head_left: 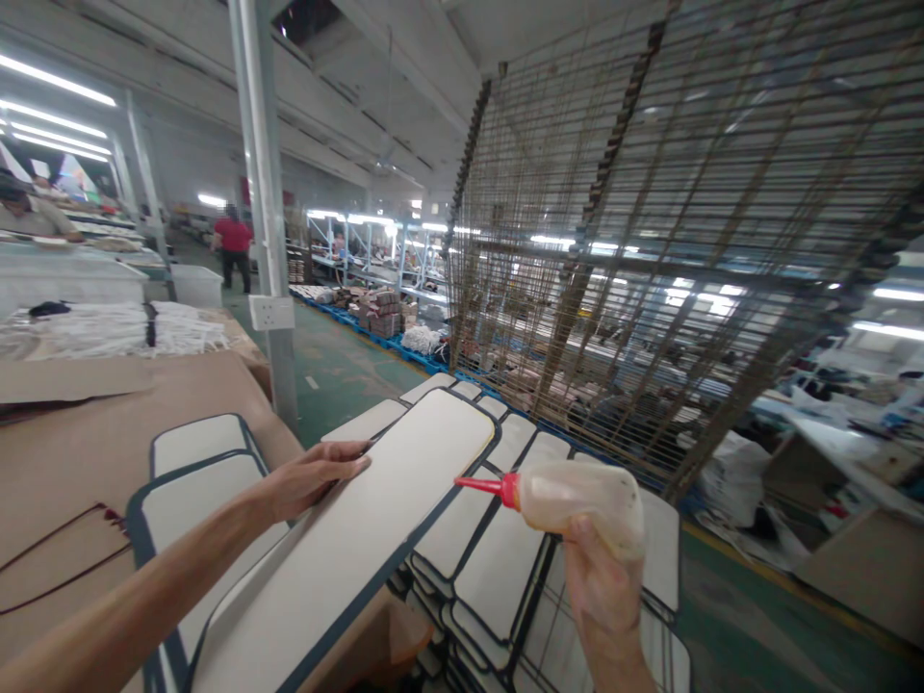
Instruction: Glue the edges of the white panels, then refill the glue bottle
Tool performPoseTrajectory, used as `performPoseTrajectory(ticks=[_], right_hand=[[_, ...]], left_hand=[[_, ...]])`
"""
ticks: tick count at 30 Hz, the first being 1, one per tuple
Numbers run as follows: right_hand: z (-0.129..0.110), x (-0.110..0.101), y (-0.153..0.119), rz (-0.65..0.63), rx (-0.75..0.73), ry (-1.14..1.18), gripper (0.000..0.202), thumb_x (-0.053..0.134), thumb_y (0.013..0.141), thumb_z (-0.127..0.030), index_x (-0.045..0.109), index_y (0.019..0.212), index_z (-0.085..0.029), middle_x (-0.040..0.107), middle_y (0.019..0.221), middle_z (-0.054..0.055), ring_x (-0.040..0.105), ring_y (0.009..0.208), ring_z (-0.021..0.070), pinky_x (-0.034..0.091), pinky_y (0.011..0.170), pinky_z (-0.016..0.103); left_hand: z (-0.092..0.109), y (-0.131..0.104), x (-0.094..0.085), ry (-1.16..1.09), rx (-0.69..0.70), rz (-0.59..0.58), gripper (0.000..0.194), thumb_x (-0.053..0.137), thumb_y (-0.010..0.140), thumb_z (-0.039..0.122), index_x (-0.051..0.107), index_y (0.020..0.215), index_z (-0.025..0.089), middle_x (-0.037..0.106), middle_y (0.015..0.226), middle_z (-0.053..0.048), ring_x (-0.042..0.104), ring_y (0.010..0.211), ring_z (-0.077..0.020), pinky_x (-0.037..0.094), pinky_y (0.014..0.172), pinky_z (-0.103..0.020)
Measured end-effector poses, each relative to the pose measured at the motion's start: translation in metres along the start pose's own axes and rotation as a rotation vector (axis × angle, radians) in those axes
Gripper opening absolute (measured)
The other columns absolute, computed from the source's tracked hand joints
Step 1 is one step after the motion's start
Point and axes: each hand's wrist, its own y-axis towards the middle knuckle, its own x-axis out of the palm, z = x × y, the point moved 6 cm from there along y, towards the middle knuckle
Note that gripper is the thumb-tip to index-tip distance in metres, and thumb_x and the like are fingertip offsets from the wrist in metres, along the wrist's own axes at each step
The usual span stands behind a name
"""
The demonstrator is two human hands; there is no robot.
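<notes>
My left hand [318,478] grips the left edge of a long white panel [390,481] with a dark blue border and rounded corners, thumb on top and fingers underneath. A thin yellowish line runs along the border at the panel's far right corner. In my right hand [603,577] is a cloudy squeeze bottle [581,500] with a red nozzle, held nearly level. The nozzle's tip points left, at the panel's right edge; whether it touches cannot be told. Similar white panels [206,500] lie on the brown surface left of my left arm.
Stacks of dark-edged white panels [498,577] stand beneath and beyond the bottle. A tall wire rack [650,221] leans at the right. A metal post [264,192] with a socket box rises beyond the brown table [93,423]. A person in red [233,236] is in the aisle.
</notes>
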Motion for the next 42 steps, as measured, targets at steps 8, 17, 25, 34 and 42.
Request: performPoseTrajectory(ticks=[8, 17, 25, 34, 42], right_hand=[[0.001, 0.002, -0.007, -0.006, -0.002, -0.023, 0.048, 0.08, 0.058, -0.025, 0.064, 0.103, -0.019, 0.071, 0.092, 0.002, 0.066, 0.084, 0.0195, 0.053, 0.081, 0.032], [0.003, 0.003, -0.014, -0.052, 0.025, -0.029, 0.048, 0.08, 0.058, -0.026, 0.064, 0.103, -0.022, 0.071, 0.091, 0.001, 0.066, 0.081, 0.0184, 0.054, 0.077, 0.03], [0.006, 0.007, -0.021, -0.101, 0.001, -0.092, 0.047, 0.076, 0.064, -0.03, 0.061, 0.108, -0.021, 0.07, 0.093, 0.004, 0.066, 0.085, 0.0229, 0.053, 0.08, 0.038], [0.007, 0.014, -0.029, -0.114, 0.035, -0.106, 0.042, 0.077, 0.063, -0.03, 0.064, 0.102, -0.019, 0.071, 0.087, 0.004, 0.067, 0.081, 0.0227, 0.054, 0.076, 0.037], [0.011, 0.022, -0.041, -0.155, 0.062, -0.103, 0.051, 0.074, 0.067, -0.03, 0.06, 0.115, -0.022, 0.072, 0.09, 0.005, 0.067, 0.083, 0.0254, 0.052, 0.079, 0.041]], left_hand=[[0.006, 0.006, 0.01, -0.02, 0.014, -0.009, 0.047, 0.077, 0.071, 0.033, 0.067, 0.113, 0.014, 0.074, 0.094, -0.013, 0.071, 0.074, -0.0228, 0.056, 0.063, -0.027], [0.009, 0.019, 0.009, -0.04, 0.023, 0.038, 0.05, 0.081, 0.064, 0.034, 0.068, 0.106, 0.011, 0.075, 0.087, -0.013, 0.071, 0.072, -0.0227, 0.056, 0.061, -0.026], [0.011, 0.028, 0.005, -0.062, 0.032, 0.038, 0.045, 0.082, 0.063, 0.032, 0.07, 0.1, 0.01, 0.075, 0.081, -0.012, 0.07, 0.065, -0.0216, 0.055, 0.059, -0.028], [0.016, 0.033, -0.001, -0.054, 0.024, 0.046, 0.041, 0.082, 0.063, 0.033, 0.07, 0.095, 0.011, 0.074, 0.076, -0.009, 0.069, 0.065, -0.0212, 0.055, 0.06, -0.028], [0.021, 0.037, -0.012, -0.082, 0.025, 0.091, 0.043, 0.087, 0.055, 0.032, 0.071, 0.089, 0.011, 0.074, 0.074, -0.008, 0.068, 0.064, -0.0208, 0.054, 0.063, -0.028]])
